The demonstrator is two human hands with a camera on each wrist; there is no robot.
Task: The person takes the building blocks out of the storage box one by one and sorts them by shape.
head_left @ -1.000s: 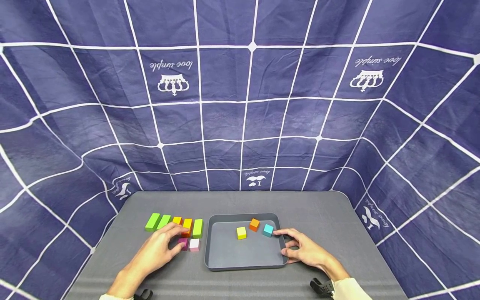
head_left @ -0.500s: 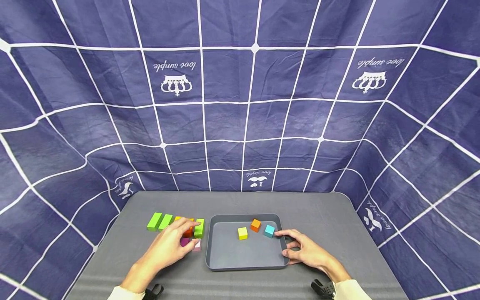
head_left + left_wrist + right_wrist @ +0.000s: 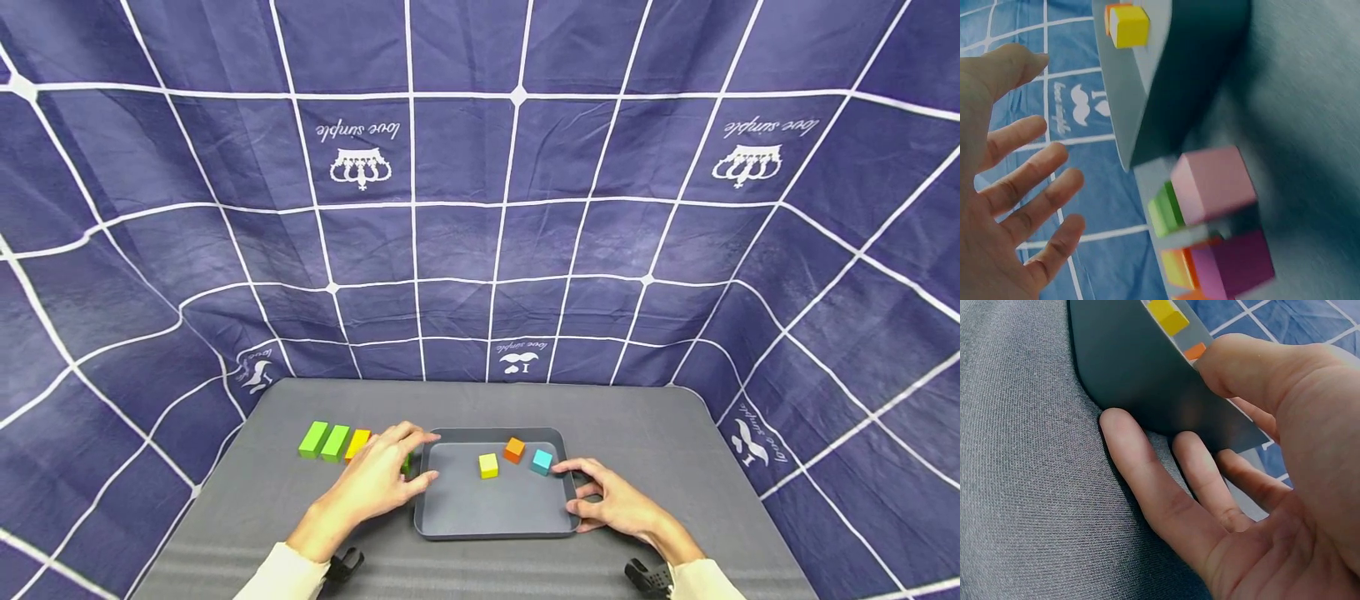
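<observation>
Left hand (image 3: pixel 382 477): fingers spread and loose, holding nothing, hovering over the blocks just left of the tray (image 3: pixel 495 512). The wrist view shows the pink block (image 3: pixel 1213 184) and purple block (image 3: pixel 1232 262) under the palm, untouched, close against the tray's outer wall.
Right hand (image 3: pixel 607 500): holds the tray's right rim, thumb on top, fingers (image 3: pixel 1147 481) flat on the bench (image 3: pixel 675 467) against the wall.
Tray contents: yellow cube (image 3: pixel 488 465), orange cube (image 3: pixel 513 449), cyan cube (image 3: pixel 542 461), all loose toward the far side.
Row on bench: two green blocks (image 3: pixel 324 440) and a yellow-orange block (image 3: pixel 357 443), left of the hand.
Risks, as judged: a low sweep of the open left hand could knock the pink and purple blocks askew or into the row; a tug on the rim could slide the loose cubes.
</observation>
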